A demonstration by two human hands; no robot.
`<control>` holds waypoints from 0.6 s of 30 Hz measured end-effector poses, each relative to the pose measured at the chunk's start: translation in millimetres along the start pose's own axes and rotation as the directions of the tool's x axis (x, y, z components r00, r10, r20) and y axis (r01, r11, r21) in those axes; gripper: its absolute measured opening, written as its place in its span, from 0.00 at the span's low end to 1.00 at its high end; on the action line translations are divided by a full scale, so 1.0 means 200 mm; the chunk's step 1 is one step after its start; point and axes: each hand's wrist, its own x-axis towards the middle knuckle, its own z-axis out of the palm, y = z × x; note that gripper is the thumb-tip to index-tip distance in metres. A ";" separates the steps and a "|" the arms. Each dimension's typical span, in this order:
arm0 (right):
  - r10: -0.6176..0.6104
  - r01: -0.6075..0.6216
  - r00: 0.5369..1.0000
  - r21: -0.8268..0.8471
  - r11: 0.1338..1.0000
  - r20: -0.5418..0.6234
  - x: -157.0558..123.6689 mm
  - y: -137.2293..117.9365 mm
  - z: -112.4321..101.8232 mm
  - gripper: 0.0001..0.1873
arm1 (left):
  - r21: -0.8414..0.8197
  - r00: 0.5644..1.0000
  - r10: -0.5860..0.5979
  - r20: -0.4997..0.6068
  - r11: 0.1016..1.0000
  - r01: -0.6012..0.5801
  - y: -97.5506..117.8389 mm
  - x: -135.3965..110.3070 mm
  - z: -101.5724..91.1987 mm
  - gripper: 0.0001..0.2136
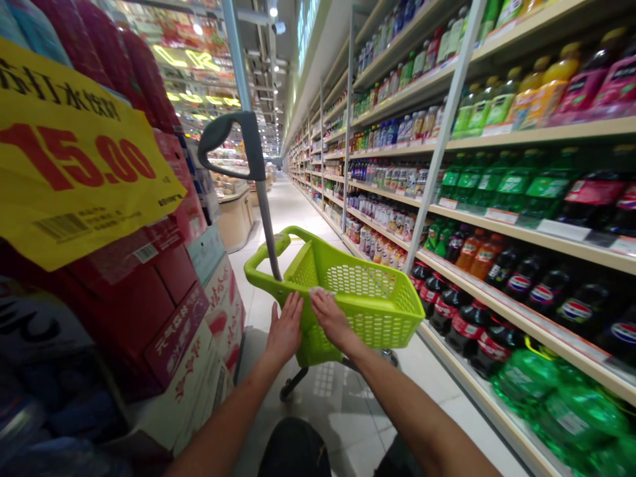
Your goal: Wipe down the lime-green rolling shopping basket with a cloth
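Note:
A lime-green shopping basket cart [368, 281] with perforated walls stands in front of my knees. My left hand [288, 326] lies with outstretched fingers against the near side of the basket, below its rim. Just right of it, my right hand [330, 319] touches the same side close to the rim, its fingers pressed together. A small whitish, tissue-like piece [315, 291] shows at those fingertips, and most of it is hidden. The cart's grey handle [231, 142] rises on a metal pole behind my left hand.
Shelves of bottled drinks [517, 179] run along the right, with large green bottles [566, 397] at the bottom. Stacked drink cartons [179, 324] and a yellow price sign [74, 159] crowd the left. A tiled aisle [293, 199] stretches ahead.

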 end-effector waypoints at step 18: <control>0.053 -0.048 0.995 -0.066 0.997 0.082 -0.53 0.16 -0.04 0.20 | -0.041 0.979 0.153 0.134 0.988 -0.148 0.31 0.05 0.07 0.29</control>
